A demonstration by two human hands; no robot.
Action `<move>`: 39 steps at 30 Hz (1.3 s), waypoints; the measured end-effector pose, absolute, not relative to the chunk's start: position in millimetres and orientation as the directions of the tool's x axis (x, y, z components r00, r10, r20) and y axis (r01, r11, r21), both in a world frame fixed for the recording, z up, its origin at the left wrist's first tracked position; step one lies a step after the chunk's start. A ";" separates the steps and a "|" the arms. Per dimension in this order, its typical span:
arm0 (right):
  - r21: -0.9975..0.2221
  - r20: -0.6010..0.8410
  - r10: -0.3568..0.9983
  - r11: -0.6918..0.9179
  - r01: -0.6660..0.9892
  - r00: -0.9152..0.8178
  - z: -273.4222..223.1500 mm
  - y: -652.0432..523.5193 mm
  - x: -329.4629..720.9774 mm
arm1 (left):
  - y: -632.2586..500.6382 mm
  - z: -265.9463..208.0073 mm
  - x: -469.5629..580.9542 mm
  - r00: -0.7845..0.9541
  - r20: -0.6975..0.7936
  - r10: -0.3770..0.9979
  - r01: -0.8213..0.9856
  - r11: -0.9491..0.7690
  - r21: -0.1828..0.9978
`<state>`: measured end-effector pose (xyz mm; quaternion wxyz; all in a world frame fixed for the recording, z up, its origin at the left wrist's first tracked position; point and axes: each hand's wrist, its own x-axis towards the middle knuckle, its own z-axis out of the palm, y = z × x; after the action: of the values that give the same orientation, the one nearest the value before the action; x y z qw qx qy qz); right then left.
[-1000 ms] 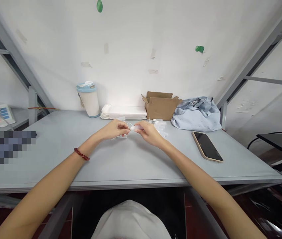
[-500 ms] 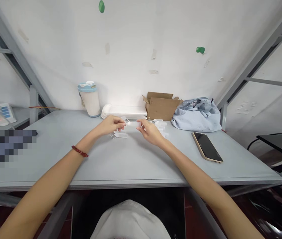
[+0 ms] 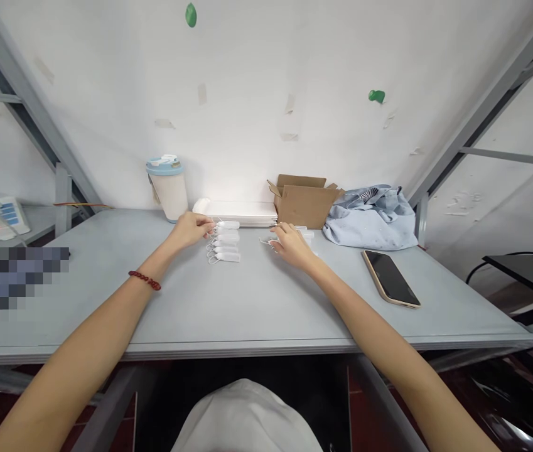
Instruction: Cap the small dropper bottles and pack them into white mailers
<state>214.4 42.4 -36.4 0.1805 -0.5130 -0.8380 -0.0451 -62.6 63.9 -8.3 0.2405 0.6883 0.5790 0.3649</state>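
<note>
In the head view, my left hand (image 3: pixel 191 230) is at the left end of a column of several small white tags with string loops. Its fingertips are pinched at the string end of the farthest tag (image 3: pixel 228 225), which lies flat. The nearest tag in the column (image 3: pixel 227 257) has its loop toward the left. My right hand (image 3: pixel 290 243) is over a second group of white tags (image 3: pixel 304 233), partly hiding them. Its thumb and fingers are closed around a white piece whose string shows to the left of the thumb; most of it is hidden.
Behind the tags lie a white stack (image 3: pixel 242 212) and an open cardboard box (image 3: pixel 307 204). A blue-lidded cup (image 3: pixel 171 191) stands at the back left. Light blue cloth (image 3: pixel 367 220) is bunched at the right, and a phone (image 3: pixel 391 278) lies in front of it.
The tag that was between both hands now lies at the far end of the left column. My left hand has shifted left, and my right hand has moved right to the other tags.
</note>
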 end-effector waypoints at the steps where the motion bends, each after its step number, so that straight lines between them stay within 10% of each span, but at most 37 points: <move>1: -0.099 0.327 0.856 0.453 0.886 -0.401 -36.2 41.6 214.3 | 65.7 -10.4 -63.0 0.049 0.223 0.974 0.622 -0.204 0.756; 19: -0.054 0.139 0.927 0.359 0.932 -0.349 -26.2 34.7 215.6 | 75.2 -23.8 -59.9 -0.128 0.262 0.956 0.728 -0.089 0.680; 39: -0.010 0.217 0.913 0.355 0.935 -0.345 -30.1 33.2 210.2 | 48.1 -19.2 -31.7 0.161 0.470 0.868 0.849 -0.364 0.382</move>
<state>210.2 33.2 -30.1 0.0928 -0.5647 -0.8180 -0.0578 -31.7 48.1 -19.2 0.0145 0.7618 0.5636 0.3192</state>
